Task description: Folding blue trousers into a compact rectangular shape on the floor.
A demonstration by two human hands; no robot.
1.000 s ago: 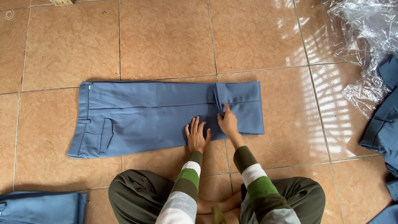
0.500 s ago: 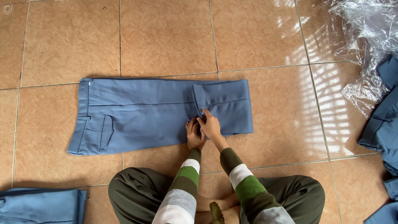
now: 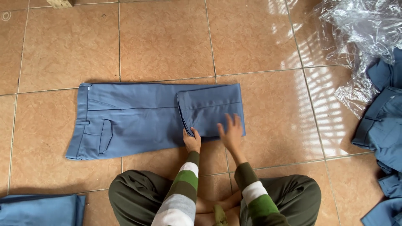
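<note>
blue trousers (image 3: 138, 121): left hand (image 3: 192, 141) pinches the folded edge, right hand (image 3: 230, 133) flat, fingers spread

this looks like a home-based garment packing spot, worked on the floor rather than at a tabletop. the glossy terracotta tiled floor (image 3: 167, 37) is domestic. a pair of blue work trousers (image 3: 138, 121) lies spread on it, more blue garments are heaped at the right (image 3: 383, 129), a folded blue stack (image 3: 37, 209) sits at lower left, and crumpled clear plastic bags (image 3: 360, 29) lie nearby.
</note>
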